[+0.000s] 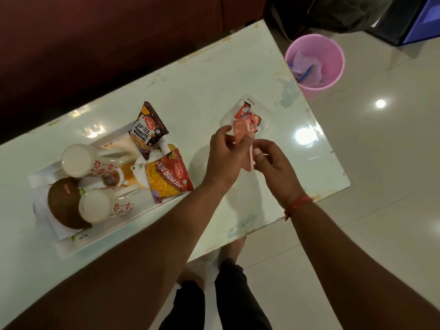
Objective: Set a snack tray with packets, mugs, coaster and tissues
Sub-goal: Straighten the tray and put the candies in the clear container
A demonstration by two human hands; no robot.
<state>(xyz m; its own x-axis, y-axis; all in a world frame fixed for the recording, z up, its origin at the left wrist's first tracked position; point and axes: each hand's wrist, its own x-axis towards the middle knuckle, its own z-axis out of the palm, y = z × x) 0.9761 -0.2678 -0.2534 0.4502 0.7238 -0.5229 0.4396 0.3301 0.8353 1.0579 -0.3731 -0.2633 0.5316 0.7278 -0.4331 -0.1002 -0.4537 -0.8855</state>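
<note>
My left hand and my right hand both grip a small pink packet above the table's middle. Behind it a clear small tray holds red sachets. On the left a white tray carries two white mugs with red flowers lying on their sides, a brown round coaster, a salted peanuts packet and an aloo bhujia sev packet. White tissues lie under the coaster.
The white glass table runs diagonally; a dark red sofa sits behind it. A pink bin with plastic inside stands on the tiled floor at the table's far right end. My legs are below.
</note>
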